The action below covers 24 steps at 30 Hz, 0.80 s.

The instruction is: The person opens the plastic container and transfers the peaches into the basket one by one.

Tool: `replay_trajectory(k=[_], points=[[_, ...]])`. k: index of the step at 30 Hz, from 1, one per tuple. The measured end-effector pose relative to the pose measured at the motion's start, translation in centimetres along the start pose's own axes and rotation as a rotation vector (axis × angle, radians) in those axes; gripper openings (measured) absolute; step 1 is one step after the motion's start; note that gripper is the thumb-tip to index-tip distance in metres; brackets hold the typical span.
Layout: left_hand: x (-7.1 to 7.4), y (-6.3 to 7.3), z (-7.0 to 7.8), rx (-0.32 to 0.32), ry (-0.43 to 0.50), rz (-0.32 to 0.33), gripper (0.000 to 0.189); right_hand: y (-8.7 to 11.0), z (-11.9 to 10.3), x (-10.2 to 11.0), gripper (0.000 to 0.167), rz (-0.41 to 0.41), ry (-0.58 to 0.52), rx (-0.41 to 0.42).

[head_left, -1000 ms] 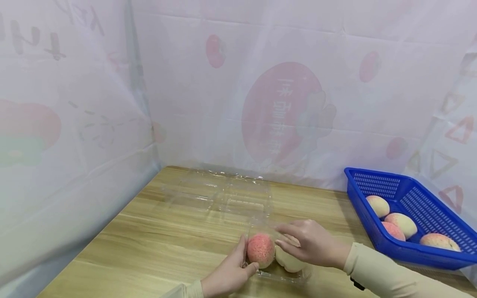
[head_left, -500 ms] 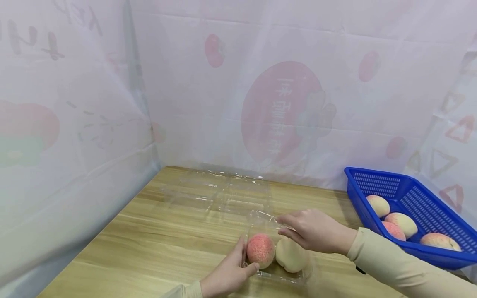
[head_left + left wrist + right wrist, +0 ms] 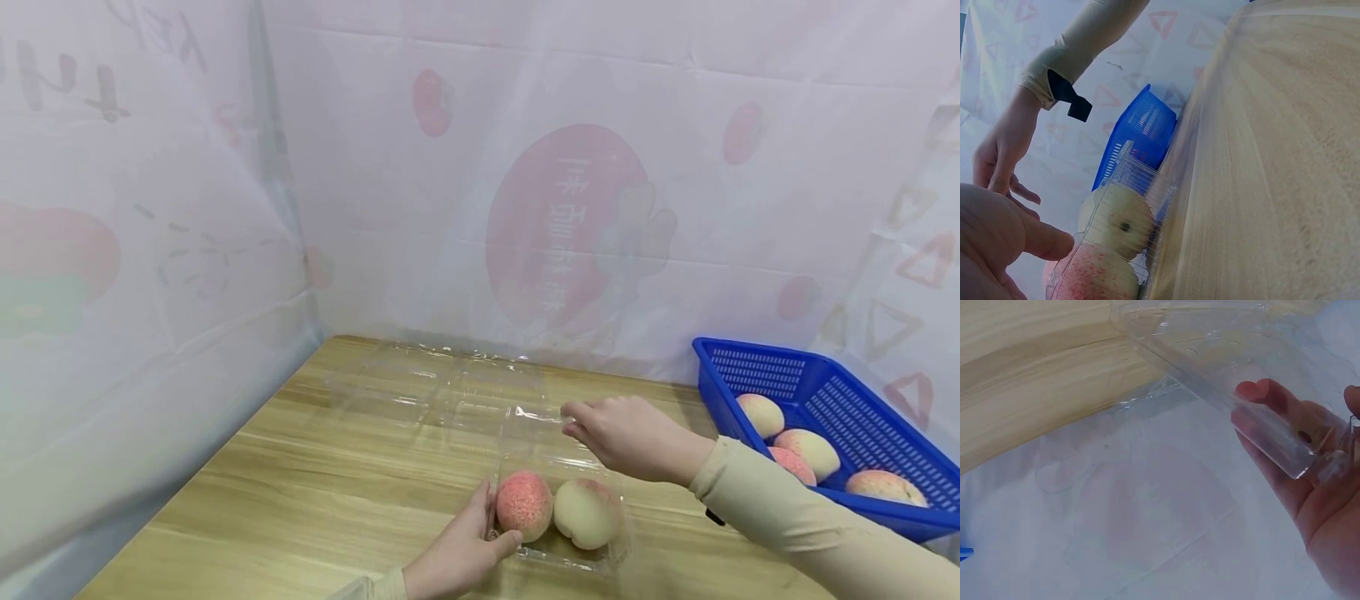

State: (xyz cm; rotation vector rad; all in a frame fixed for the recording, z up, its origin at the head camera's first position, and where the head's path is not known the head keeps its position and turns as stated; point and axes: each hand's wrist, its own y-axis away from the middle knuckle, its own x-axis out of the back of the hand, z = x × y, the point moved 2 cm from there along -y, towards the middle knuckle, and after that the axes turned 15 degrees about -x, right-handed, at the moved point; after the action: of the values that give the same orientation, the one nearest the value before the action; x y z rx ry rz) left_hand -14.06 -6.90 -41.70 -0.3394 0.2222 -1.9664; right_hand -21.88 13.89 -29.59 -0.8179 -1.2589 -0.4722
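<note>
A clear plastic clamshell box [image 3: 558, 557] sits at the front of the table with two peaches inside. The left peach [image 3: 525, 505] is pinkish red; the right one [image 3: 587, 515] is mostly pale cream. At the box's left side my left hand [image 3: 461, 552] grips the wall, its thumb over the front rim, as the left wrist view also shows. My right hand [image 3: 633, 437] pinches the edge of the raised lid [image 3: 1266, 431], which stands tilted up behind the peaches. Through the plastic, the right fingertips [image 3: 1260, 392] show in the right wrist view.
A blue perforated basket [image 3: 825, 358] with several peaches [image 3: 808, 454] stands at the right. Behind the box, more clear plastic containers [image 3: 435, 387] lie near the table's back edge. White printed sheets [image 3: 360, 167] enclose the wooden table [image 3: 300, 500] at the back and sides.
My right hand has risen and moved away from me, swinging the lid up off the peaches. The right peach is now fully uncovered. My left hand stays in place.
</note>
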Motion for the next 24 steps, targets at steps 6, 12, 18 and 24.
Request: replay_trajectory(k=[6,12,18,24], points=[[-0.1,0.0,0.0,-0.009,0.041,0.021,0.087,-0.4,0.5,-0.3,0.010,-0.013,-0.016,-0.055],[-0.3,0.1,0.1,-0.014,0.047,0.036,0.088,-0.4,0.8,-0.7,0.012,0.036,-0.014,-0.068],[-0.3,0.1,0.2,-0.007,0.013,0.040,0.088,-0.1,1.2,-0.9,0.017,0.138,-0.005,0.010],[-0.3,0.2,0.2,-0.009,0.017,0.039,0.087,-0.1,1.2,-0.6,0.027,0.216,-0.001,0.090]])
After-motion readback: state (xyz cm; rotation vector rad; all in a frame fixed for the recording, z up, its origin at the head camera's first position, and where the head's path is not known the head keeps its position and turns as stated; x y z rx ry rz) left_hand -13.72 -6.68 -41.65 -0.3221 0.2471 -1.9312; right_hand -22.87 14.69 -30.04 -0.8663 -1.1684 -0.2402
